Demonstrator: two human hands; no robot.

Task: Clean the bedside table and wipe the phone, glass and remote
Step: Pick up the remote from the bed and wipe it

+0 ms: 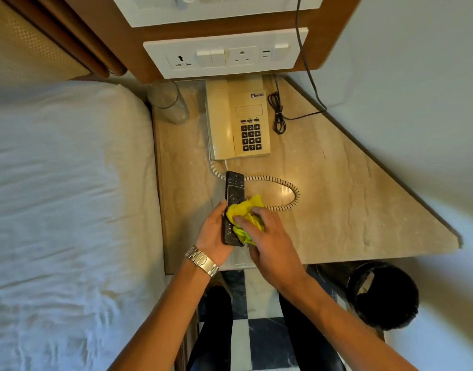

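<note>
Head view: left hand (212, 231) grips slim black remote (235, 188); right hand (273, 239) clutches crumpled yellow cloth (246, 210).

bed (56, 183) white sheet, left | wooden wall panel (155, 36) carrying white socket plates (256, 36) | pale wall (404, 76) right | checkered floor (265, 340) | black bin (382, 298)

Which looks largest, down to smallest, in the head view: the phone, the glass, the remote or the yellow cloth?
Largest: the phone.
Next: the glass and the remote look alike; the remote is held nearer the camera and partly covered, so unranked.
Smallest: the yellow cloth, bunched under the right hand.
</note>
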